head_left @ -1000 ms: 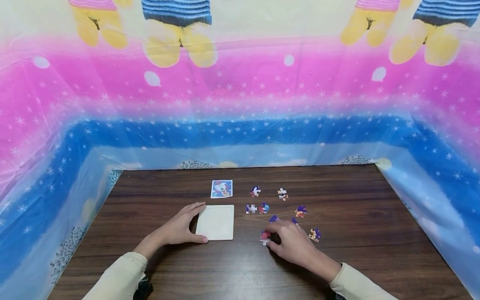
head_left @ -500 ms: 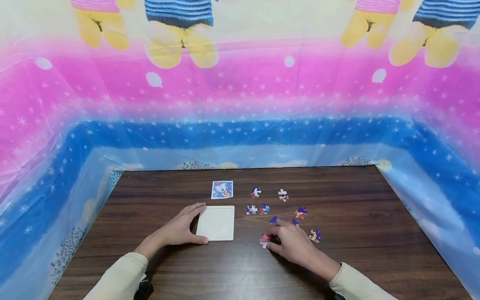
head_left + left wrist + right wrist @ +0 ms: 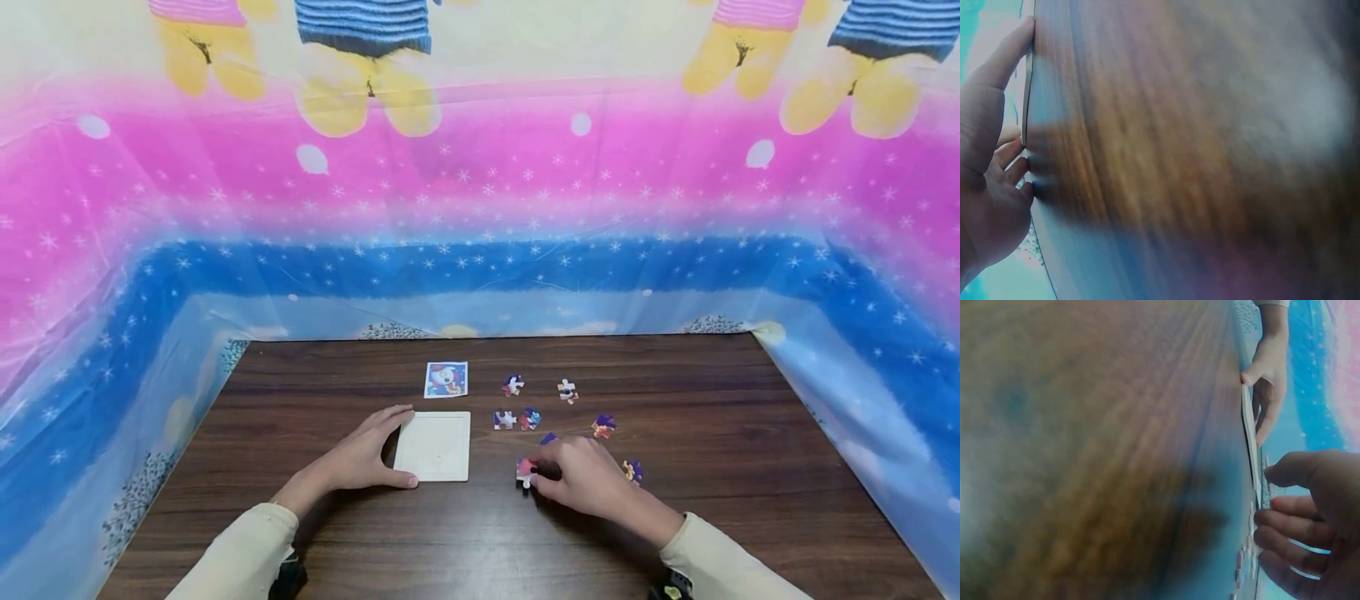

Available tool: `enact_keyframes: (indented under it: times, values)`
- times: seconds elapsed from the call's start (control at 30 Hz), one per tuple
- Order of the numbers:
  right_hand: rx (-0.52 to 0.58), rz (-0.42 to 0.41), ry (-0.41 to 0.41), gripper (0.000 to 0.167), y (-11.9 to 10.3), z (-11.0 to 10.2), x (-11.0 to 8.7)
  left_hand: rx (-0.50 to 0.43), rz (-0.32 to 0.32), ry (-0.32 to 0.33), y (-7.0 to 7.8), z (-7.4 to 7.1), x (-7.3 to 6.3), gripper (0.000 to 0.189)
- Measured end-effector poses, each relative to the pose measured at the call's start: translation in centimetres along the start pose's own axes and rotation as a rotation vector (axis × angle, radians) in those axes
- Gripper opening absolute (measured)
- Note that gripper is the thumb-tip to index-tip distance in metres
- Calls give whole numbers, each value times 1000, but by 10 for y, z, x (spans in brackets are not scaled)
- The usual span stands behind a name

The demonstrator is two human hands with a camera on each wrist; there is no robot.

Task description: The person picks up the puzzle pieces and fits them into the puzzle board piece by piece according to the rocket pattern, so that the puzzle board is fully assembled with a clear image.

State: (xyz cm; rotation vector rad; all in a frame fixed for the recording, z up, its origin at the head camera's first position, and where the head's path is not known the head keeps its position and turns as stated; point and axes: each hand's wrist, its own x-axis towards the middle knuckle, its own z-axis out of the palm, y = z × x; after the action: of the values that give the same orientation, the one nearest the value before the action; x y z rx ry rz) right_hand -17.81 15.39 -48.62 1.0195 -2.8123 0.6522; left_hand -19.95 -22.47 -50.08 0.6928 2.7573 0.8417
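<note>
My left hand (image 3: 367,454) holds a square white puzzle tray (image 3: 433,447) by its left side, thumb at the near corner and fingertips at the far one. In the left wrist view, the thumb and curled fingers of the left hand (image 3: 997,144) lie along the tray's edge. My right hand (image 3: 585,479) pinches a red and white jigsaw piece (image 3: 524,472) between thumb and fingers, a little right of the tray. A dark shadow shows just below that piece. In the right wrist view, the right hand (image 3: 1316,519) hides the piece.
Several loose jigsaw pieces lie around the right hand, among them a white one (image 3: 567,391), a purple and orange one (image 3: 603,426) and another (image 3: 633,472). A small picture card (image 3: 446,380) lies behind the tray. A printed cloth (image 3: 480,275) hangs around the wooden table (image 3: 337,533).
My right hand has shifted slightly left with the red and white jigsaw piece, which now shows a shadow under it. The left hand stays on the tray.
</note>
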Motion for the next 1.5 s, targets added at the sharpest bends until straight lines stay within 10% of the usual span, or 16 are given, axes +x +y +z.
enact_keyframes:
  times: [0.87, 1.5]
  values:
    - [14, -125, 64, 24, 7, 19, 77, 16, 3, 8, 0, 0, 1, 110]
    - [0, -160, -1, 23, -28, 52, 130, 6, -15, -6, 2, -2, 0, 108]
